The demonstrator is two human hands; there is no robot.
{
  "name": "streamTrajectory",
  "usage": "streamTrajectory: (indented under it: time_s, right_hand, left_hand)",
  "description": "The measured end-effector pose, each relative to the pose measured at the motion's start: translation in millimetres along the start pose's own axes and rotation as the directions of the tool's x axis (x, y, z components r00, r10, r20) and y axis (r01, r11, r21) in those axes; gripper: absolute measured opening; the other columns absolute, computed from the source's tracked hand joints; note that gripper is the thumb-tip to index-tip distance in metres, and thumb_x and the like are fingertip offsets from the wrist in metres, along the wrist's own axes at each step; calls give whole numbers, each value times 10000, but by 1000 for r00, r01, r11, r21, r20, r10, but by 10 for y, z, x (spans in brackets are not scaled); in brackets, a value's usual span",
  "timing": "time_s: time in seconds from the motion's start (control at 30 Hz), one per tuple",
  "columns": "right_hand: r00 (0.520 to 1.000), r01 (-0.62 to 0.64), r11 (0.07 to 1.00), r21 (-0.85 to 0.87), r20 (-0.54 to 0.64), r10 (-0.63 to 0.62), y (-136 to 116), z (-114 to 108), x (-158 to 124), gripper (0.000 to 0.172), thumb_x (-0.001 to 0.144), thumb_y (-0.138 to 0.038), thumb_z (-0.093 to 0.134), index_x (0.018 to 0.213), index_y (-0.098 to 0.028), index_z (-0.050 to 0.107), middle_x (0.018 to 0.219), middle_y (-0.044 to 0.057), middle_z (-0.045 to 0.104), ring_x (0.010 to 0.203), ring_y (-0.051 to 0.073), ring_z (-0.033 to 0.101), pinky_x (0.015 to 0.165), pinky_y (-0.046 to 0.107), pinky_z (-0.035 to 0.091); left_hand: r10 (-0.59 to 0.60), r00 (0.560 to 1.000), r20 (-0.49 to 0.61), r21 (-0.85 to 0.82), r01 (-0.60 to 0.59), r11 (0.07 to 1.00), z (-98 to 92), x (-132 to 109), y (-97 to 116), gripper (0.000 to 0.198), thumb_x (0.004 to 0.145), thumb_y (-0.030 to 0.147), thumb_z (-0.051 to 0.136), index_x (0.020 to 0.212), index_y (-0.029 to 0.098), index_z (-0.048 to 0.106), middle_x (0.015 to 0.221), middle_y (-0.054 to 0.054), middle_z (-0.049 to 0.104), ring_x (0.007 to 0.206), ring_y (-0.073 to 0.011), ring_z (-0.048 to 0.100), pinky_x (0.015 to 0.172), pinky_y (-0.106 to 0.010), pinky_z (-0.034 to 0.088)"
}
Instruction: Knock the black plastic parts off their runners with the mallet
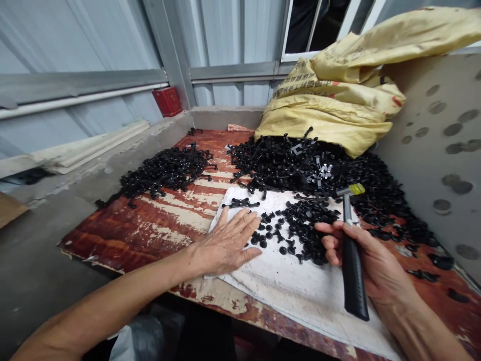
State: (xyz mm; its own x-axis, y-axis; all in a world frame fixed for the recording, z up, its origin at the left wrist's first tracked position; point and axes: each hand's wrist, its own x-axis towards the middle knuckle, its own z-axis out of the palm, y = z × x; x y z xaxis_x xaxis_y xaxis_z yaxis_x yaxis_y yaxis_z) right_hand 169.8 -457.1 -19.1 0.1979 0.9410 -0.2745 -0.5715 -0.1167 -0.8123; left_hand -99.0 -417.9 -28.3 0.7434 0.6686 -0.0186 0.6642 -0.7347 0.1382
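Note:
My left hand point(231, 241) lies flat on a white cloth point(259, 288), palm down with the fingers stretched out. Just beyond its fingertips rests a small black jointed piece point(241, 202). My right hand point(370, 258) is wrapped round the black handle of a small hammer point(354, 273), whose metal head with a yellow tip points up and away from me. Between the two hands, small black knob-like parts point(306, 220) are heaped on the cloth, with several loose ones close to my left thumb and fingers.
A large pile of black linked pieces point(278, 165) spills from a yellow woven sack point(326, 113) at the back. Another black pile point(165, 170) sits on the worn red board point(143, 228) at left. A spotted panel point(432, 150) bounds the right; a red tin point(167, 102) stands in the far corner.

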Motion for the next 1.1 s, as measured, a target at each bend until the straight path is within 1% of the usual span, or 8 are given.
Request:
streamTrajectory:
  time_s: [0.1,0.2,0.4,0.53,0.73,0.9,1.03,1.1]
  right_hand:
    - [999,-29,999,-31,-27,29,-9,5,-11,137,542,-242,796,602,-193,683,754,98,771,393,118,561,339,200,492]
    - [1000,-18,999,-40,-26,17,-10,-3,-1,137,545,-238,792,609,-199,677,761,91,773,421,128,574,331,202,488]
    - [998,-20,997,-72,61,25,0,-62,21,180,606,-270,793,676,-192,646,751,64,771,409,114,576,353,203,497]
    - [998,4,999,-54,67,-1,-4,-56,7,211,596,-263,806,685,-173,638,759,88,769,391,117,575,355,216,505]
    - [1000,-15,999,-34,5,15,-25,16,-28,190,530,-255,809,627,-176,665,719,103,760,382,135,572,328,219,489]
    - [1000,-17,998,-53,-17,16,-26,18,-20,170,543,-256,790,629,-187,661,719,82,759,386,127,568,332,209,484]
    - [999,-21,998,-66,-28,19,-14,2,-5,205,522,-264,809,637,-189,657,725,73,759,373,121,563,337,212,487]
    - [999,-19,997,-70,-38,17,-12,3,-8,212,513,-271,814,631,-187,660,724,74,758,373,120,563,333,209,485]
  left_hand:
    - [-49,999,15,6,49,999,-25,97,-148,760,955,614,222,1524,111,242,1600,-190,232,1492,-366,102,1149,-655,53]
    - [-39,999,-16,23,39,999,-80,180,-198,799,936,642,257,1519,95,245,1598,-213,220,1487,-389,97,1136,-675,53]
    - [115,993,-25,33,-114,993,-99,213,-2,854,908,686,263,1516,87,226,1602,-220,203,1490,-393,62,1122,-695,57]
    - [128,991,-44,64,-125,990,-76,111,73,832,906,676,306,1503,97,264,1601,-208,220,1492,-389,50,1129,-688,44]
    - [56,984,-169,37,-51,998,-14,-138,-48,719,936,568,392,1517,168,255,1580,-204,276,1490,-383,90,1116,-713,101]
    - [87,975,-203,20,-84,996,110,-337,-40,641,944,504,425,1492,189,315,1562,-196,305,1492,-379,74,1121,-707,121]
    - [81,963,-257,-49,-97,994,165,-458,16,567,943,432,453,1466,228,371,1518,-174,378,1473,-356,177,1127,-677,185]
    - [48,949,-312,-85,-78,993,164,-472,14,511,946,356,460,1435,214,423,1473,-171,431,1444,-333,251,1132,-637,235]
